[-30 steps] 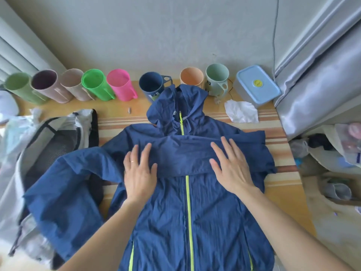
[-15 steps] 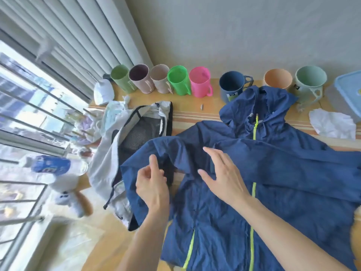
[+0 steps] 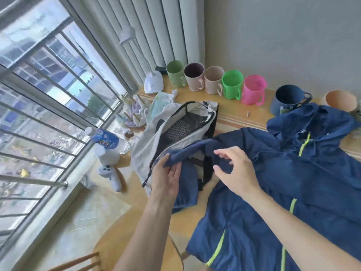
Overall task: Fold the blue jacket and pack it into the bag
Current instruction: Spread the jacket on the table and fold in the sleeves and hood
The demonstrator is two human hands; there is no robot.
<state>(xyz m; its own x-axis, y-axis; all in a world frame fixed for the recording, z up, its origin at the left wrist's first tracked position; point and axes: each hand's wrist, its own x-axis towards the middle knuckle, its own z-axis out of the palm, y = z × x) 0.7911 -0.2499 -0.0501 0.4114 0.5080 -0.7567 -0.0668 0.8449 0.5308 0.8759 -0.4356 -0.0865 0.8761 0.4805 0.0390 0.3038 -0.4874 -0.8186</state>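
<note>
The blue jacket point(image 3: 293, 173) with lime zips lies front-up on the wooden table, hood toward the mugs. One sleeve is folded across the chest; the other sleeve point(image 3: 187, 151) stretches left over the bag. My left hand point(image 3: 168, 175) pinches that sleeve near its cuff. My right hand point(image 3: 234, 169) hovers at the sleeve's shoulder end, fingers curled and apart, and I cannot tell if it grips fabric. The white bag point(image 3: 175, 132) with black trim and mesh lining lies open just left of the jacket, partly under the sleeve.
A row of mugs point(image 3: 232, 85) lines the wall behind the bag and jacket. A water bottle point(image 3: 107, 141), a small white toy point(image 3: 111, 173) and crumpled packets sit left of the bag by the barred window. The table edge point(image 3: 121, 227) curves near me.
My view has swung left toward the window. Both hands left the folded sleeve on the chest and moved to the other sleeve, which my left hand has lifted over the bag.
</note>
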